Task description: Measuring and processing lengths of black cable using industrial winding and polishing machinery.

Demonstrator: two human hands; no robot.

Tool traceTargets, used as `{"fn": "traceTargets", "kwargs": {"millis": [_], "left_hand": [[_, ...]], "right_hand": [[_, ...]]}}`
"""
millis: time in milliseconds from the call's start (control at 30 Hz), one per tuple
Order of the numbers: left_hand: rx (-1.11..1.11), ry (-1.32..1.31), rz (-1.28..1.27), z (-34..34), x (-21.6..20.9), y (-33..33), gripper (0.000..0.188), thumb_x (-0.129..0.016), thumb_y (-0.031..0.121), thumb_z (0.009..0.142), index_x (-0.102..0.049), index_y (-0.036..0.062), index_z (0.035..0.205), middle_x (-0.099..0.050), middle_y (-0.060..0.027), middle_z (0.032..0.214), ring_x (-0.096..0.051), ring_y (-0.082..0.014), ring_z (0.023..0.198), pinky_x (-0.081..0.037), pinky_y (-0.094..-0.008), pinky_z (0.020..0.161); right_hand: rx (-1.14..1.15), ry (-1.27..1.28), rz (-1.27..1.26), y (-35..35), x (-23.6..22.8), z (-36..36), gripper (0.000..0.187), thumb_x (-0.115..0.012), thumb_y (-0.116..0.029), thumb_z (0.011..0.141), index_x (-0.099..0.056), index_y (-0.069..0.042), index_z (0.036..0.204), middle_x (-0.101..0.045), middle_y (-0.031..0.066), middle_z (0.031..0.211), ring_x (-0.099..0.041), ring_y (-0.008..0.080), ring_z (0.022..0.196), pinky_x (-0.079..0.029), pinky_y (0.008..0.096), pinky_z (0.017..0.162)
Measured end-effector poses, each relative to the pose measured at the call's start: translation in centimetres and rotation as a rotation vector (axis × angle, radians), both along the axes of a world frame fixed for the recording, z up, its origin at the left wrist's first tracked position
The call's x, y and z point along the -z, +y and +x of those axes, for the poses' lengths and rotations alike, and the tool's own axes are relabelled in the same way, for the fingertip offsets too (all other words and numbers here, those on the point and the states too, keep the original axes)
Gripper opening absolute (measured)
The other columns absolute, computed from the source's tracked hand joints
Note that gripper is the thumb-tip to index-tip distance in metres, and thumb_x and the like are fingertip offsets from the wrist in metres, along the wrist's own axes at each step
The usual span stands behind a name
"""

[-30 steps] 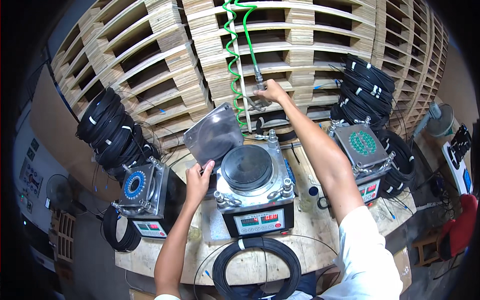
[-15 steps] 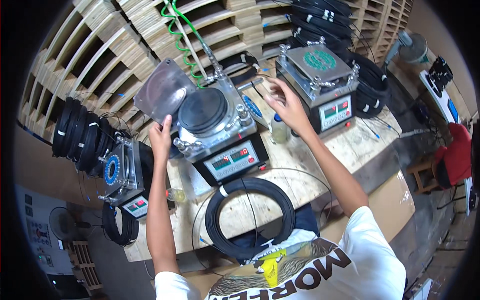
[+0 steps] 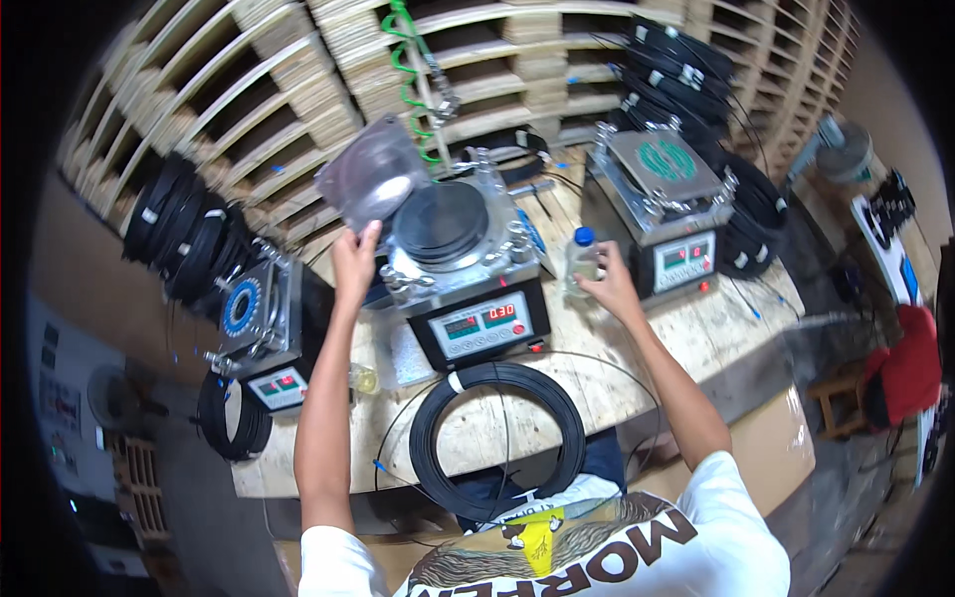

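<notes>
My left hand (image 3: 356, 261) pinches the lower corner of a shiny square metal plate (image 3: 370, 179), tilted beside the middle polishing machine (image 3: 482, 325). That machine's round black pad (image 3: 442, 221) lies uncovered. To the right of it, my right hand (image 3: 611, 287) has its fingers closed round a small clear bottle (image 3: 581, 269) with a blue cap, which stands upright on the wooden table. A coil of black cable (image 3: 426, 438) lies at the table's front edge, close to my body.
Similar machines stand at the left (image 3: 261, 333) and right (image 3: 665, 204), each with a plate on top. Stacked black cable coils (image 3: 179, 234) rise at the far left, more (image 3: 681, 80) at the back right. A green coiled hose (image 3: 406, 70) hangs behind. A second bottle (image 3: 364, 379) sits by my left forearm.
My right hand has come down and nearer from beside a metal rod behind the middle machine, and has taken hold of the bottle. My left hand still holds the plate. The view has shifted.
</notes>
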State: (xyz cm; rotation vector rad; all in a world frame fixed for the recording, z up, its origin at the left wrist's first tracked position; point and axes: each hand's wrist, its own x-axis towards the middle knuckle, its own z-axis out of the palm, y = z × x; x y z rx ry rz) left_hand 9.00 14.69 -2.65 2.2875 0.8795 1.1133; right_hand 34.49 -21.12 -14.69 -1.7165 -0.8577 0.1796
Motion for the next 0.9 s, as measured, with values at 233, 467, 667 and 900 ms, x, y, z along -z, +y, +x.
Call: {"fn": "traceTargets", "kwargs": {"millis": [233,467,667,900], "left_hand": [[0.023,-0.068,-0.035,-0.5,1.0,0.3,0.053,-0.07,0.04,0.092,-0.057,-0.0062,0.069,-0.047,-0.0167,0.057,-0.041,-0.0166,0.055,-0.037,-0.0406,0.052],[0.078,-0.099,-0.085,0.4,0.5,-0.2,0.042,-0.07,0.032,0.094,-0.065,-0.0086,0.085,-0.055,-0.0125,0.058,-0.046,-0.0091,0.058,-0.041,-0.0351,0.054],[0.046,-0.079,-0.072,-0.2,-0.8,-1.2,0.042,-0.071,0.029,0.091,-0.062,-0.0092,0.076,-0.061,-0.0283,0.067,-0.063,-0.0361,0.058,-0.045,-0.0431,0.055],[0.061,-0.113,-0.069,-0.4,-1.4,-2.0,0.039,-0.07,0.027,0.091,-0.063,-0.0097,0.078,-0.062,-0.0295,0.069,-0.065,-0.041,0.063,-0.046,-0.0449,0.057]], "right_hand": [[-0.285,-0.493,-0.133,3.5,-20.3,-1.3,0.063,-0.084,-0.017,0.076,-0.057,-0.004,0.131,-0.063,0.012,0.125,-0.059,0.0259,0.116,-0.046,0.0352,0.102],[-0.419,-1.151,-0.581,10.4,-28.9,-4.1,0.068,-0.084,-0.022,0.072,-0.061,-0.018,0.135,-0.065,0.0077,0.126,-0.059,0.0284,0.118,-0.045,0.0421,0.1],[-0.521,-1.52,-0.84,14.1,-29.4,-6.6,0.067,-0.084,-0.028,0.071,-0.063,-0.023,0.134,-0.069,0.0001,0.12,-0.062,0.0209,0.112,-0.046,0.04,0.094],[-0.598,-1.713,-0.854,18.9,-30.3,-9.6,0.051,-0.085,-0.026,0.071,-0.07,-0.025,0.12,-0.072,0.0009,0.1,-0.066,0.0212,0.105,-0.046,0.0441,0.099]]}}
